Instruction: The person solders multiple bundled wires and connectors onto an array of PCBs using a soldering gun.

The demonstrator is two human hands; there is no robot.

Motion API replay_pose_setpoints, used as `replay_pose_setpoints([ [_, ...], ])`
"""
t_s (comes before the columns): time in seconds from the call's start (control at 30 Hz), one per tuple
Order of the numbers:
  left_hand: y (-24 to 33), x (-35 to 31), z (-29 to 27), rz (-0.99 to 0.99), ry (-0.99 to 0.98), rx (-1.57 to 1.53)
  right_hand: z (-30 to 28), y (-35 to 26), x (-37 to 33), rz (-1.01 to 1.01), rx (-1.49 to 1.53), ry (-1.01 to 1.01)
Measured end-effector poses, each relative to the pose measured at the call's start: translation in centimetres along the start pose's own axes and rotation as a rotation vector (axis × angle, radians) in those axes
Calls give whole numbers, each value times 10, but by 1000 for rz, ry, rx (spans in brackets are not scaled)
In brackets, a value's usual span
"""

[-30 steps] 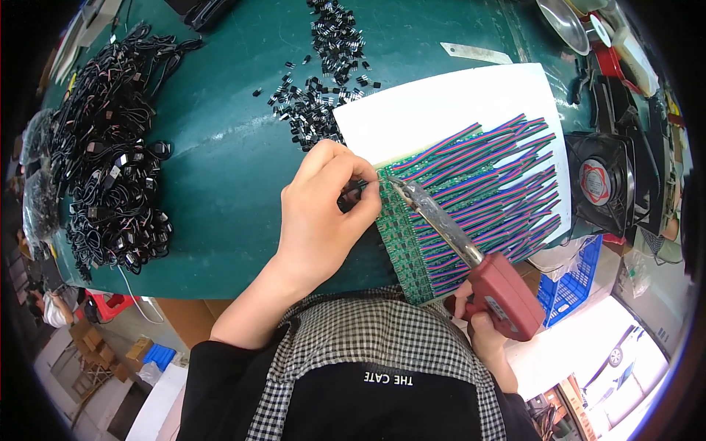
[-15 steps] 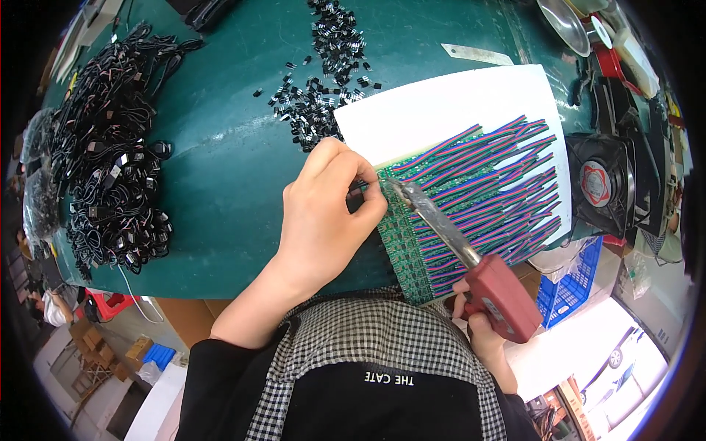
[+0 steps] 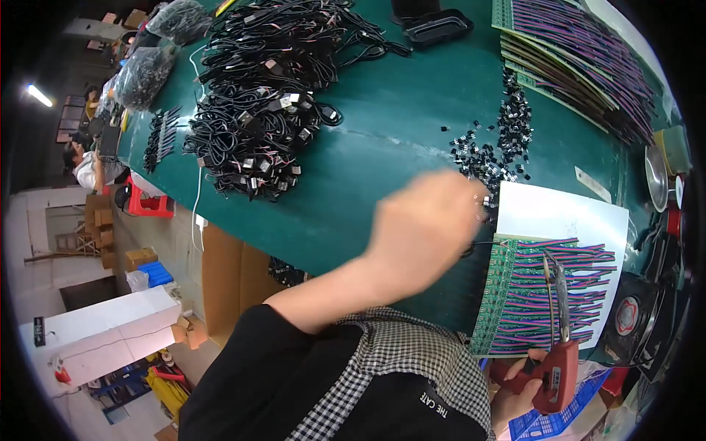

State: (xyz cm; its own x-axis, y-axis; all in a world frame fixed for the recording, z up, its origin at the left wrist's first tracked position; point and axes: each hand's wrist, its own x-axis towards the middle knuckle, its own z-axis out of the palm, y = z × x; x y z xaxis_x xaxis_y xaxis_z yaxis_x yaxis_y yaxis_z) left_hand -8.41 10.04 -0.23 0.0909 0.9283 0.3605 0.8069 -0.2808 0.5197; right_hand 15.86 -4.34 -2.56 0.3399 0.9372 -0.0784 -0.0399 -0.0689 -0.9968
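My left hand (image 3: 430, 228), smeared by motion, hovers over the near side of a heap of small black three-legged components (image 3: 474, 156); its fingertips are too blurred to make out. Wrapped round the handle of a red soldering gun (image 3: 563, 371) is my right hand (image 3: 512, 400), at the lower right. The gun's metal tip points away from me, above a panel of green circuit boards (image 3: 494, 298). Rows of multicoloured wires (image 3: 559, 301) run rightward from the boards. Beneath the panel lies a white sheet (image 3: 540, 209).
Black USB cables (image 3: 254, 140) form a large pile at the left. More wired panels (image 3: 581, 66) are stacked at the far right. A black fan (image 3: 631, 316) stands right of the sheet, with a metal ruler (image 3: 592, 184) beyond it. A black tray (image 3: 439, 28) sits at the back.
The view has swung left. My left hand has left the boards' edge and moved toward the component heap. The soldering gun's tip has drawn away from the boards' left edge, over the wires.
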Motion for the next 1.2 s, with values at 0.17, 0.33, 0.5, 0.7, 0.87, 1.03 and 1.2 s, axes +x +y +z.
replay_pose_setpoints([
  [0.17, -77, 16, -81, -178, 213, 954, -2, 1, -4, 10, 0, 40],
  [0.33, -99, 4, -116, -175, 85, 907, -9, 9, -9, -7, 30, -6],
  [0.5, -79, 7, -98, 19, -91, 574, -12, 9, -10, 33, 70, 29],
  [0.7, -65, -17, -43, -45, -395, 309, -12, 7, -8, 30, 64, 60],
  [0.87, -53, -11, -16, -154, -262, 218, -10, 1, -9, 51, 60, 51],
  [1.03, -61, -3, -5, 27, -280, 113, -9, 0, -8, 55, 41, 36],
  [1.2, -73, 5, -11, 41, -343, -117, -7, 1, -8, 97, -1, 96],
])
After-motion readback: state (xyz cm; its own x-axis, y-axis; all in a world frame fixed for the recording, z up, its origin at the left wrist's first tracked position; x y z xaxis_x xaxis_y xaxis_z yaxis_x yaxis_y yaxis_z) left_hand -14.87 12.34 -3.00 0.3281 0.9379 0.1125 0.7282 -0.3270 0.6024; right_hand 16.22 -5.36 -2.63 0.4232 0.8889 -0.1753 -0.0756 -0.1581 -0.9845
